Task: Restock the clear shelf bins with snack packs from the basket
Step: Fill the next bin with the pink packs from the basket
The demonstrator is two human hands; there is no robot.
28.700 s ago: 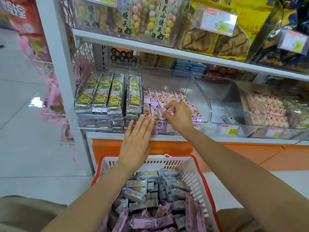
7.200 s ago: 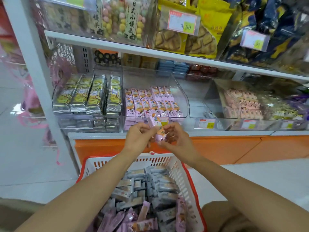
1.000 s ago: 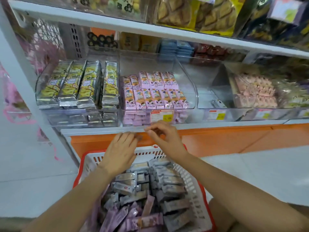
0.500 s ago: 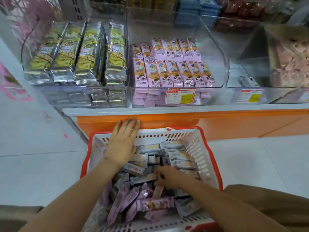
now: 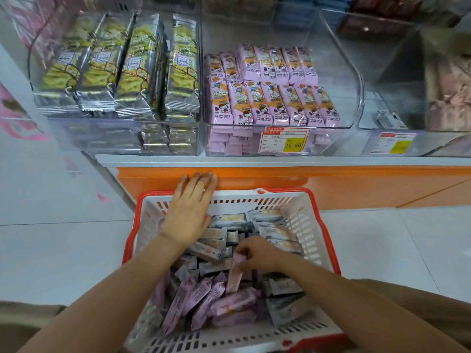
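A white basket with a red rim (image 5: 313,225) stands on the floor below the shelf, full of pink and grey snack packs. My right hand (image 5: 257,252) reaches into it and pinches one pink snack pack (image 5: 235,275), lifting its upper end. My left hand (image 5: 190,212) lies flat with straight fingers over the basket's far left rim. On the shelf, the middle clear bin (image 5: 353,80) holds two rows of pink packs (image 5: 270,98) behind a price tag (image 5: 286,140).
The left clear bin holds long yellow-and-silver packs (image 5: 119,67). A further bin (image 5: 387,123) to the right is nearly bare, with pale pink packs (image 5: 448,93) beyond it. An orange base panel (image 5: 331,184) runs under the shelf. White floor tiles lie either side of the basket.
My right hand dropped from the shelf edge into the basket and has taken hold of a pink pack. My view tilted down. The left hand stayed on the basket rim.
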